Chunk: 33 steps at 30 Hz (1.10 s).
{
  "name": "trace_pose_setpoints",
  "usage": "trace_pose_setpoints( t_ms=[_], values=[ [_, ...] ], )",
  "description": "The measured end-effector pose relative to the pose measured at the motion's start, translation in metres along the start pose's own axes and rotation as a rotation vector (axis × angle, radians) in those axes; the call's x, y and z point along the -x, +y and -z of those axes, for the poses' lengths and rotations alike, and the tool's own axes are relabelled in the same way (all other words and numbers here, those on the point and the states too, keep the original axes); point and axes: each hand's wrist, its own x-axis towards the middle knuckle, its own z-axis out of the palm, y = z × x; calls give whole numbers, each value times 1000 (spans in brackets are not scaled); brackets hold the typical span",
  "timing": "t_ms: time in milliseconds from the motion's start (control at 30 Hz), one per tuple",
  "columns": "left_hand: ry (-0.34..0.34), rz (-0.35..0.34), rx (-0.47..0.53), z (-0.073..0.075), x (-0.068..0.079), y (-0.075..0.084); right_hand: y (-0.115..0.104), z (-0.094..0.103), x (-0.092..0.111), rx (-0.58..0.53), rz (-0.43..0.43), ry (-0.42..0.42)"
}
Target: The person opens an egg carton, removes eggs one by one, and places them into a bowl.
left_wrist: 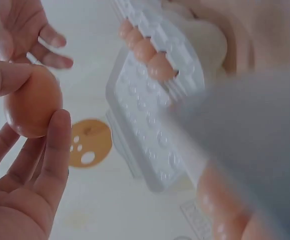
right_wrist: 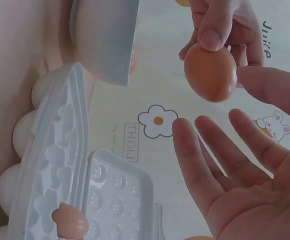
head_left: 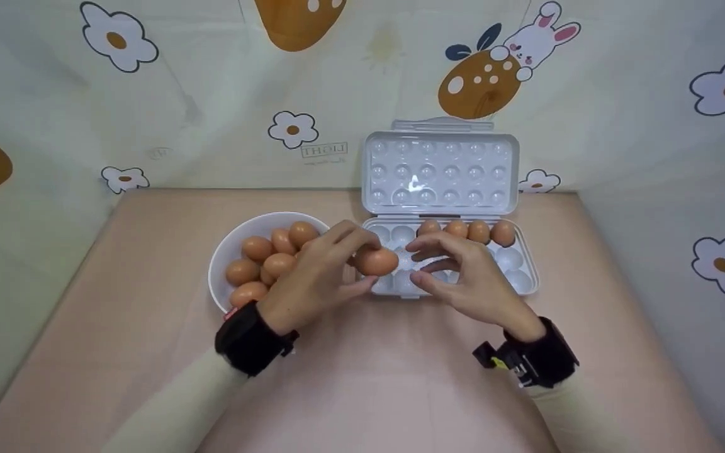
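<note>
A brown egg (head_left: 378, 262) is pinched between the thumb and fingers of my left hand (head_left: 318, 277), above the near left part of the egg carton. Facing it, my right hand (head_left: 466, 277) has its fingers spread and holds nothing; in the right wrist view its thumb tip comes right up to the egg (right_wrist: 211, 74). The white plastic egg carton (head_left: 529, 283) lies with its lid (head_left: 441, 170) raised. Several brown eggs (head_left: 479, 232) sit in its back row, toward the right. Hands hide part of the front cups.
To the left stands a white bowl (head_left: 219, 255) heaped with brown eggs (head_left: 257, 248), partly behind my left hand. The pink tabletop (head_left: 369, 390) ends at a printed cloth backdrop (head_left: 211, 126) behind the carton lid.
</note>
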Motion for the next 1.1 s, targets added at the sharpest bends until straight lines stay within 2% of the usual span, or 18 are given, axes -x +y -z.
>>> trace_pose_setpoints(
  t_ms=[133,300,500,767,933,1100],
  values=[
    [0,38,-23,25,7,-12,3,8,0,76,44,38],
    [8,41,-77,55,20,-32,7,16,-1,146,82,60],
    [-48,84,-138,78,40,-51,10,20,-2,198,89,70],
    [-191,101,-173,88,62,-64,12,20,-3,221,82,69],
    [-223,129,-138,86,71,-72,13,20,-3,226,68,62],
    [-265,189,-112,81,76,-79,13,20,-3,224,76,63]
  ],
)
